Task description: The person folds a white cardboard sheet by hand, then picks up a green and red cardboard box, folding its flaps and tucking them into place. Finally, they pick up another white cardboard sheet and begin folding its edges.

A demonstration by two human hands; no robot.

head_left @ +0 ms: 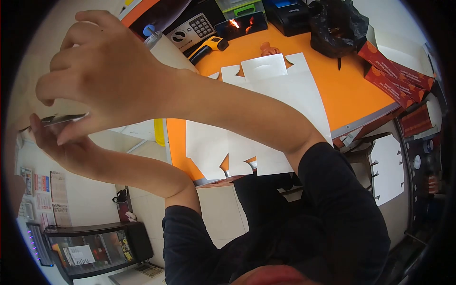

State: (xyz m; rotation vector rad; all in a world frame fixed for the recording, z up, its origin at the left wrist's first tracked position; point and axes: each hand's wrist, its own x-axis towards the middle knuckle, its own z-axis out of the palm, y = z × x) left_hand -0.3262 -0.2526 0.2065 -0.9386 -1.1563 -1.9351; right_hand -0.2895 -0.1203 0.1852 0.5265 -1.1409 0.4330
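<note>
My left hand is raised at the far left, well off the table's edge, with its fingers closed around a thin flat object. That object is dark and shiny and shows nearly edge-on, so I cannot tell its kind. Just above it is my right hand, fingers bent and spread apart, its thumb reaching down beside the object's near end. Under my right forearm, a large white die-cut cardboard sheet with notched flaps lies flat on the orange table.
At the table's back are a safe with a keypad, a yellow-black handheld device, a phone with a lit screen, a black printer and a black plastic bag. Red printed boxes lie at the right corner.
</note>
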